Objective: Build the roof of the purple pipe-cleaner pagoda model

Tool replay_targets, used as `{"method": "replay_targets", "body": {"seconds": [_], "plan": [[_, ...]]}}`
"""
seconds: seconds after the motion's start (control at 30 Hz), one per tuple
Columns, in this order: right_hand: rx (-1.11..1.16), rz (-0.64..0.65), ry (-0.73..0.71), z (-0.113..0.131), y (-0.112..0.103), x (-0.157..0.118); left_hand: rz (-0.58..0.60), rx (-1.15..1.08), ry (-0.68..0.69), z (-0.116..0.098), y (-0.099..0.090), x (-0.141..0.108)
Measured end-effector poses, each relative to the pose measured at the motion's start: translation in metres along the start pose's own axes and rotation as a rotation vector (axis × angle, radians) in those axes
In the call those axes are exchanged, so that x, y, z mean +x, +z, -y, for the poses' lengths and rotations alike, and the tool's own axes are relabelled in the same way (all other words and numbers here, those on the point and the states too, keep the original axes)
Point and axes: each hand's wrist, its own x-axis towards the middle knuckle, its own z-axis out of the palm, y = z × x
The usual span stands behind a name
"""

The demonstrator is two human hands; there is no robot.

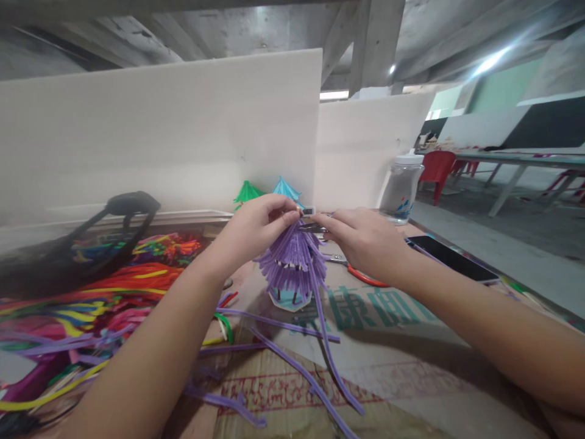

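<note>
A small tiered pavilion of purple pipe cleaners (292,265) stands upright on a pale, many-sided base. At its peak my left hand (267,225) is closed, thumb and fingers pinching the tip of the purple roof. My right hand (363,238) comes in from the right, closed around a dark metal tool that looks like pliers (311,228). The tool's narrow jaws point left at the roof just under the peak; whether they grip a strand cannot be made out. A long purple pipe cleaner (326,347) hangs off the roof's right side onto the table.
Scissors with orange handles (365,278) lie under my right hand. Behind are green (247,191) and blue (281,186) roofs and a white board (159,134). A water bottle (401,189) and phone (452,259) sit right; colourful pipe cleaners (123,280) and a blurred black strap (132,204) left.
</note>
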Motion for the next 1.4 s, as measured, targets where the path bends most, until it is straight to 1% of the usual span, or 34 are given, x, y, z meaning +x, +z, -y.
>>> {"method": "replay_targets", "body": {"seconds": [0.43, 0.67, 0.87, 1.03, 1.4], "plan": [[0.006, 0.022, -0.010, -0.0004, 0.0009, -0.0022, -0.006, 0.015, 0.006, 0.0002, 0.0003, 0.0000], [0.019, 0.020, 0.000, 0.0007, -0.0005, -0.0011, -0.003, 0.024, 0.005, -0.0005, -0.0002, 0.0003], [0.035, -0.013, 0.015, 0.0006, -0.0022, 0.0011, -0.012, 0.021, 0.004, -0.0005, -0.0007, -0.0001], [0.047, 0.016, 0.013, 0.0004, -0.0016, 0.0000, -0.008, 0.033, 0.004, -0.0037, -0.0005, -0.0003], [0.041, 0.005, -0.002, 0.0009, -0.0012, -0.0006, -0.014, 0.037, 0.019, -0.0056, 0.0000, -0.0002]]}}
